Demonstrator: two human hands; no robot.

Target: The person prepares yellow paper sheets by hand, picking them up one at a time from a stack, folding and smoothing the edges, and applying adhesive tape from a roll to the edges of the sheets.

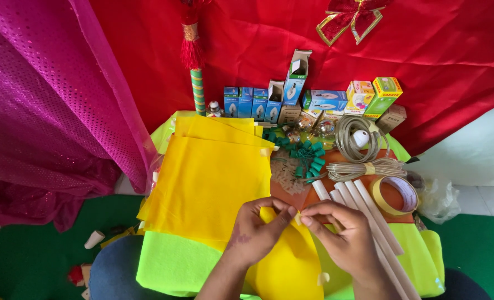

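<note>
While both hands (299,230) pinch it, yellow fabric (208,183) stretches away lengthwise.

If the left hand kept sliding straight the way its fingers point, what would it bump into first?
The left hand points up and right, fingertips almost meeting the right hand. It would likely meet those fingers first; beyond them lie the white tubes. Depth is hard to judge.

Bright, even daylight fills the scene with saturated colours and only soft, faint shadows under the hands (291,230), the yellow fabric (208,183) just left of them almost glowing, focus sharp throughout, slight wide-angle bending toward the edges.
</note>
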